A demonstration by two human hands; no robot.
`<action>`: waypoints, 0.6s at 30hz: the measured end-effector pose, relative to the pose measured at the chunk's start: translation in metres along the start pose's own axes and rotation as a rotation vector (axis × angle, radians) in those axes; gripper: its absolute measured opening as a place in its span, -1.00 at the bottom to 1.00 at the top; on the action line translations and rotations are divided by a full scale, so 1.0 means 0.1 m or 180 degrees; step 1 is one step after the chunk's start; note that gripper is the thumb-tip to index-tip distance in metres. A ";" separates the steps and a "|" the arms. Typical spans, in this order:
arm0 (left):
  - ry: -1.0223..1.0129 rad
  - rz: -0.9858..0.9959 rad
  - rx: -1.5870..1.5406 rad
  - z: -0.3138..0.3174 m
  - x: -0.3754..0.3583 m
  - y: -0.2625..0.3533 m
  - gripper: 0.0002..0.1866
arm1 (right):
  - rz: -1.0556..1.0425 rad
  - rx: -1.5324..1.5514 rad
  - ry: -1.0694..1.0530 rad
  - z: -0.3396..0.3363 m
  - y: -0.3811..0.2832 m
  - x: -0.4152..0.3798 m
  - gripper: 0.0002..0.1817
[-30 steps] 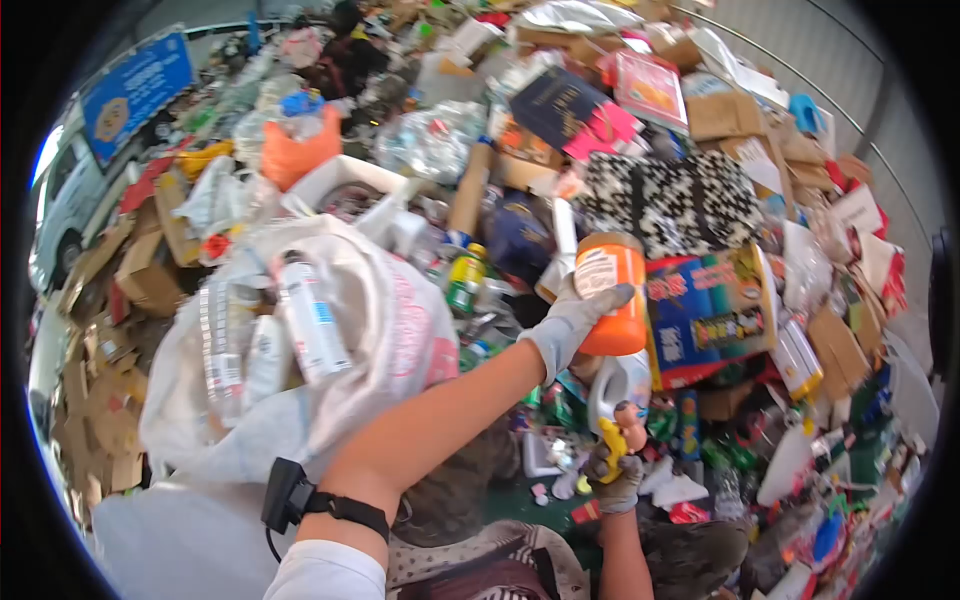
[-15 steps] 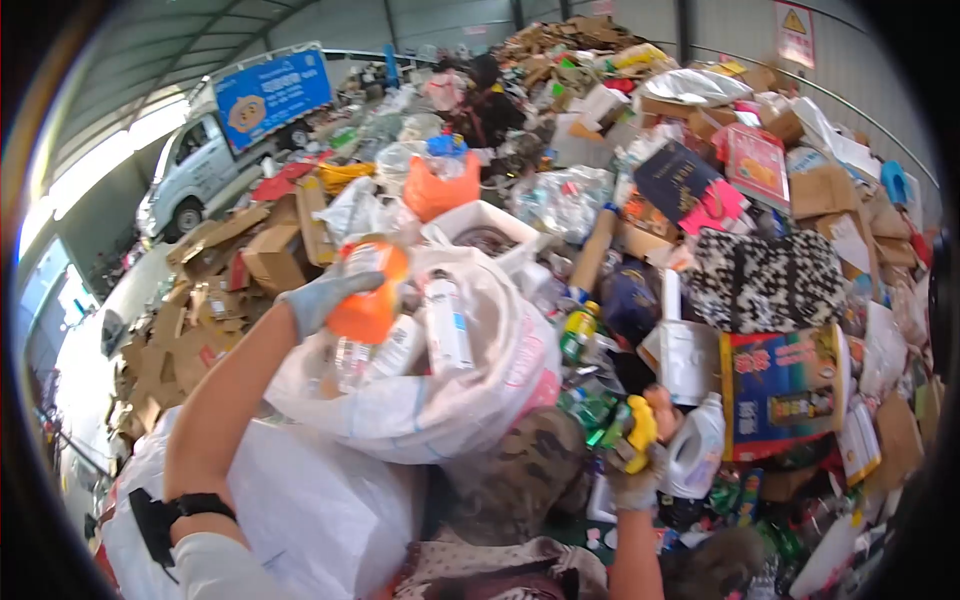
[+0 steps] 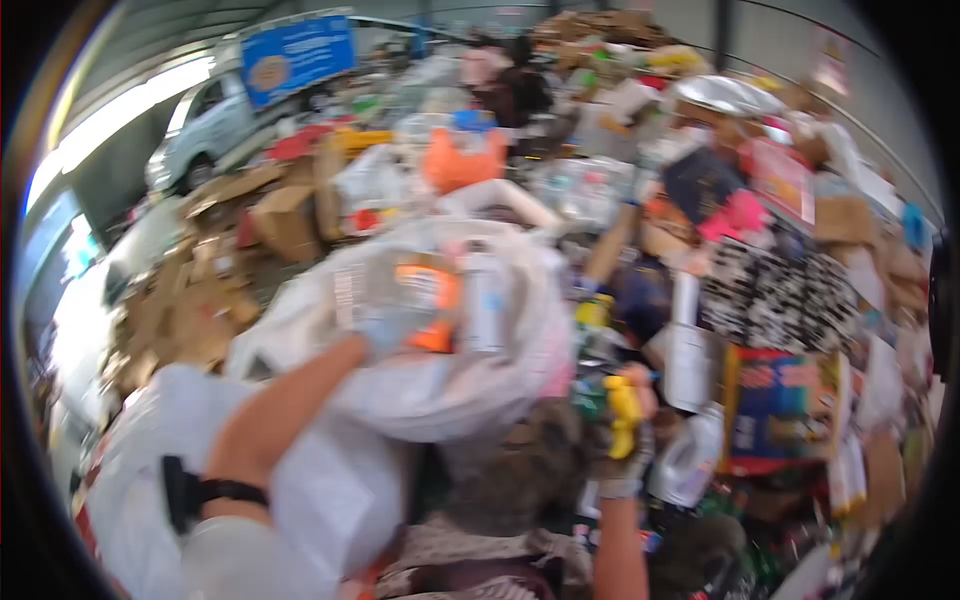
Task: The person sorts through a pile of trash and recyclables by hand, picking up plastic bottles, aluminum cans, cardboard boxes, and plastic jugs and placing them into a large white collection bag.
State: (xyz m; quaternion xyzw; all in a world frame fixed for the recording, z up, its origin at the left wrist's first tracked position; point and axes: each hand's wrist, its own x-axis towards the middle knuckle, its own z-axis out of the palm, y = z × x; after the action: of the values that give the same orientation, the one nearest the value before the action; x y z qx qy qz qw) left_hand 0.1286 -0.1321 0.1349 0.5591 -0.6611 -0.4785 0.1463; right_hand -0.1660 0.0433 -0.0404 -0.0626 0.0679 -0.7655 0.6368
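My left hand [image 3: 385, 325], in a pale glove, is blurred inside the mouth of a large white woven sack [image 3: 400, 395]. Beside its fingers is an orange container [image 3: 432, 300]; the blur hides whether they grip it. A white canister [image 3: 484, 300] stands just to the right in the sack. Lower right, my gloved right hand [image 3: 622, 470] is closed around a yellow toy-like object [image 3: 624, 412], with a pinkish piece [image 3: 642, 385] showing behind it.
Mixed waste surrounds the sack. Flattened cardboard [image 3: 200, 320] lies left, a white jug [image 3: 688, 460] and a colourful printed box [image 3: 785, 410] right. An orange bag [image 3: 463, 160] lies beyond the sack. A truck [image 3: 205, 125] stands at the back left.
My left hand has moved down and right with the orange container, from above the sack's left side into its mouth. My right hand still holds the yellow object. The view has shifted slightly.
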 end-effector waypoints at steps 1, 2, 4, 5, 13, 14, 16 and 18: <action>-0.0035 0.0233 0.0106 0.19 0.11 0.08 0.07 | -0.0295 -0.0344 0.0673 -0.17 0.00 0.05 -0.46; 0.0191 0.0284 0.0140 0.25 0.09 0.01 0.07 | -0.0248 -0.0791 0.0913 0.31 0.11 -0.13 -0.47; 0.0934 0.0163 0.0142 0.53 0.20 -0.17 0.07 | 0.0039 -0.1061 0.0455 0.49 0.13 -0.14 -0.53; 0.1337 -0.0031 0.0079 0.68 0.26 -0.33 0.07 | 0.0248 -0.1094 0.0090 0.58 0.14 -0.13 -0.56; 0.2234 -0.0369 -0.0641 1.20 0.22 -0.70 0.08 | 0.1025 -0.1701 -0.1287 1.10 0.45 0.11 -0.54; 0.2100 -0.0369 -0.0601 1.18 0.23 -0.74 0.09 | 0.0819 -0.2159 -0.1529 1.44 0.63 0.00 -0.47; 0.1939 -0.0420 -0.0547 1.15 0.18 -0.75 0.13 | 0.0797 -0.2640 -0.2322 2.15 0.95 -0.39 -0.47; 0.1891 -0.0343 -0.0575 1.19 0.10 -0.69 0.07 | 0.1119 -0.2809 -0.3987 2.91 1.48 -0.82 -0.38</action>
State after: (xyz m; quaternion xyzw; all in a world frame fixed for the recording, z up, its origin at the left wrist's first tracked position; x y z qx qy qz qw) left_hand 0.0802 -0.0789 0.0170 0.6934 -0.5137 -0.3581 0.3565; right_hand 0.0445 0.0899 0.2182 -0.7179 0.0029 -0.3780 0.5846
